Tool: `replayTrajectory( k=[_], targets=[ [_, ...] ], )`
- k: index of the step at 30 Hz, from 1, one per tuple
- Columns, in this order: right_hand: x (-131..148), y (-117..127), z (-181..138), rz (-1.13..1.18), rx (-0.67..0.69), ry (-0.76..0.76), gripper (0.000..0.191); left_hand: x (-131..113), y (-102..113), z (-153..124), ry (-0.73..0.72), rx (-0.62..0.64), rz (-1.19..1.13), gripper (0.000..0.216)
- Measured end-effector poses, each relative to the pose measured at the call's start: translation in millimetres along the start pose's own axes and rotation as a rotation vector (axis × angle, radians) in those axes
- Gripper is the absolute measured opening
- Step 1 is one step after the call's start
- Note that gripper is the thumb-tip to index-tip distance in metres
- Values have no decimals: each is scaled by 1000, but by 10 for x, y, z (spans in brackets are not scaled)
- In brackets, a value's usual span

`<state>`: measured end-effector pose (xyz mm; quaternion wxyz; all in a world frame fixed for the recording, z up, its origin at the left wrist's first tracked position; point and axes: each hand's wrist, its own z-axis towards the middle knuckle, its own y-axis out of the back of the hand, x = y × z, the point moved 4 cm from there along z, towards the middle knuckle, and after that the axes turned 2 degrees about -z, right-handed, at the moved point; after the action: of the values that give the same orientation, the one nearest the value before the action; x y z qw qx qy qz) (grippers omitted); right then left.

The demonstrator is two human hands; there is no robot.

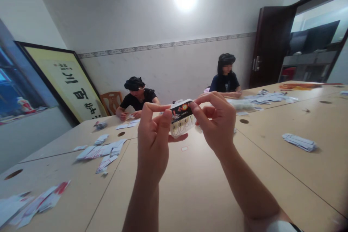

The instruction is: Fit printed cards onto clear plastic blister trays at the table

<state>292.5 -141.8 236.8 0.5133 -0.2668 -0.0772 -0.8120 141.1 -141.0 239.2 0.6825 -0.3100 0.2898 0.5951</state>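
Observation:
Both my hands are raised above the tan table [190, 188], pinching a small packet [181, 117] between them. The packet has a dark printed card on top and a clear plastic part below. My left hand [153, 136] grips its left end with thumb and fingertips closed. My right hand [216, 121] holds the right end, fingers curled over the top edge. A tiny white scrap [184, 148] lies on the table beneath the packet.
Piles of white and red cards [102, 150] lie at left, more cards [32, 203] at the near left, a stack [299, 142] at right. Two other people [137, 96] [225, 78] sit at the far side with cards. A framed picture [70, 83] leans at left.

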Motion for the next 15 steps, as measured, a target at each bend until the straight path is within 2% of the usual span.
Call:
replayTrajectory(
  k=[7,15],
  targets=[
    [1,1,-4,19,20,-53,19,-122,-97,-91,-20,-60,70,23],
    [-71,-9,10,88,40,-138,19,-127,-95,-98,-39,-75,74,22]
  ],
)
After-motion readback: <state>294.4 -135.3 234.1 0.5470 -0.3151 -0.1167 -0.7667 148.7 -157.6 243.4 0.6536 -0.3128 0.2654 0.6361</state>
